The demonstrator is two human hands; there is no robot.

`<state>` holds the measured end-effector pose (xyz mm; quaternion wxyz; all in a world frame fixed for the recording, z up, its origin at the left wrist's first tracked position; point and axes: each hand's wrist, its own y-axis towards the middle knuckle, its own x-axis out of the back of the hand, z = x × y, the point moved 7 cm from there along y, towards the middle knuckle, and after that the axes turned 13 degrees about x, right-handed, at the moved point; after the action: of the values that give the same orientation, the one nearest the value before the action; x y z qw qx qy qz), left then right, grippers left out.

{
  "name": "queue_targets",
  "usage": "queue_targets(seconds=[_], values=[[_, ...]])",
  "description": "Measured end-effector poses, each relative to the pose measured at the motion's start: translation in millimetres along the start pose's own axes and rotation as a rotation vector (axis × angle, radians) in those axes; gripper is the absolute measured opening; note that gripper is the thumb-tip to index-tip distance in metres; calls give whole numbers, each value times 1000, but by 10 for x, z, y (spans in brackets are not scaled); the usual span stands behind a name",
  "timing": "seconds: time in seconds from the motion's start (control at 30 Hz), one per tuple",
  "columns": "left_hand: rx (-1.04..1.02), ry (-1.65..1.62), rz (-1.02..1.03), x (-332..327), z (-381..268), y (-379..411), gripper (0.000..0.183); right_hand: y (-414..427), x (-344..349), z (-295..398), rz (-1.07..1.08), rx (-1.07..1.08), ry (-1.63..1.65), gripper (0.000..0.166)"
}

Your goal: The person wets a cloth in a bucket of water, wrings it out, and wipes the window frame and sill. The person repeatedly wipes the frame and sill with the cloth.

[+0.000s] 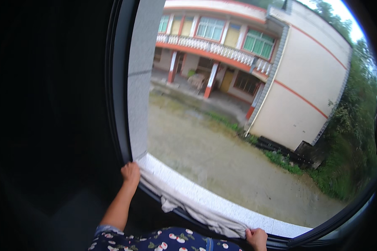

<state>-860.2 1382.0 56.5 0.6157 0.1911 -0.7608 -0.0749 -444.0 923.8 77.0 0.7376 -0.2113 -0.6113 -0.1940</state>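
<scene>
A long, whitish cloth (194, 207) lies stretched and bunched along the bottom track of a dark window frame (121, 94). My left hand (131, 172) grips its far left end at the lower left corner of the frame. At the other end, my right hand (256, 237) pinches the cloth near the bottom of the view. Between them a loose fold hangs over the inner edge of the track. Just beyond the cloth runs a pale, speckled stone sill (207, 200).
Outside are a wet concrete yard (201, 150) and a two-storey building (304, 81) with a balustrade (207, 45). Greenery (345, 150) grows at the right. A grey outer wall edge (141, 78) borders the opening on the left. The room inside is very dark.
</scene>
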Motion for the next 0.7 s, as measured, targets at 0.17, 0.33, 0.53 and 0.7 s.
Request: queue_targets(seconds=[0.17,0.33,0.53,0.7], values=[[-176,143,295,26,-166,-16,25,-24,-89,-21,-91,-4,26,45],[-382,348,267,-96,-243,37,30,-43,-132,-6,-84,8,24,45],[-375,367,121,-92,-220,13,22,-49,-96,-1,-121,9,60,44],[-615,-17,-122,174,-306,-156,12,-80,-18,46,-108,-23,66,42]])
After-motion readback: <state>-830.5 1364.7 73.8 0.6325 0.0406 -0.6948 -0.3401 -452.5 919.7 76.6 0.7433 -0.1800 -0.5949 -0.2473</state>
